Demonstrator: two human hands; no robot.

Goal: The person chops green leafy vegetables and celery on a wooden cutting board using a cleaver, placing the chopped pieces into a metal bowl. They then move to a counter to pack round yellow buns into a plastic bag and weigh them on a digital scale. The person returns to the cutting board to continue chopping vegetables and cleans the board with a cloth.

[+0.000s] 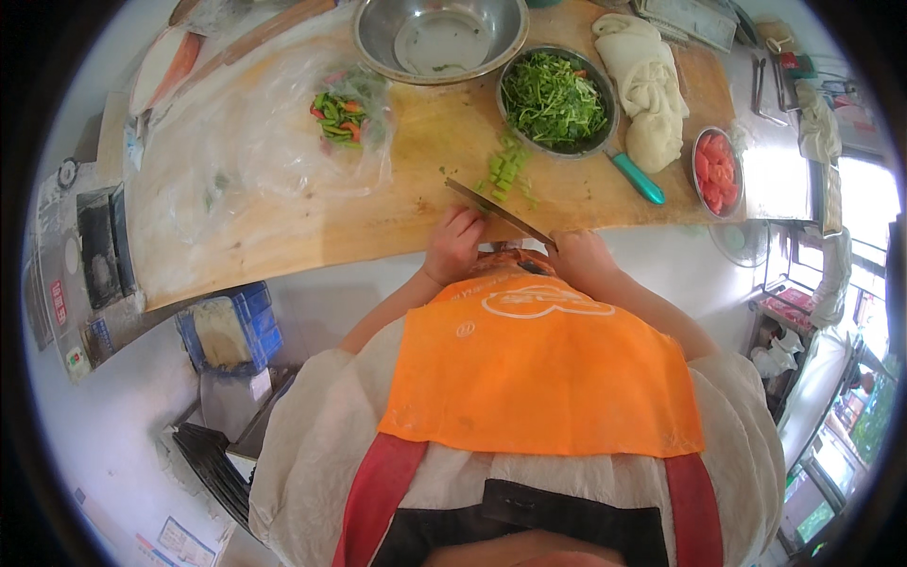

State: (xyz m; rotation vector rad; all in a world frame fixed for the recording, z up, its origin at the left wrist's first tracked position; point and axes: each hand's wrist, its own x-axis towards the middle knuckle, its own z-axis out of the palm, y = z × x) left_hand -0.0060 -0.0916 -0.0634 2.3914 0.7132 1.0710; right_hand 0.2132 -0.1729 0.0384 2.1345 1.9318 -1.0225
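Observation:
My right hand (581, 256) grips a kitchen knife (503, 212) by its handle, near the front edge of the wooden board (418, 142). The blade slants up to the left, past the fingers of my left hand (455, 241). Those fingers are bent down at the board beside the blade; whatever lies under them is hidden. Just beyond the blade is a small pile of chopped green vegetable pieces (506, 170). Behind it stands a metal bowl of cut leafy greens (556, 103).
A large steel basin (443, 39) stands at the back. Left of it lies a plastic bag with chopped peppers (339, 120). To the right are a slab of dough (641, 85), a teal handle (638, 179) and a bowl of cut tomatoes (717, 173). Flour dusts the board's left side.

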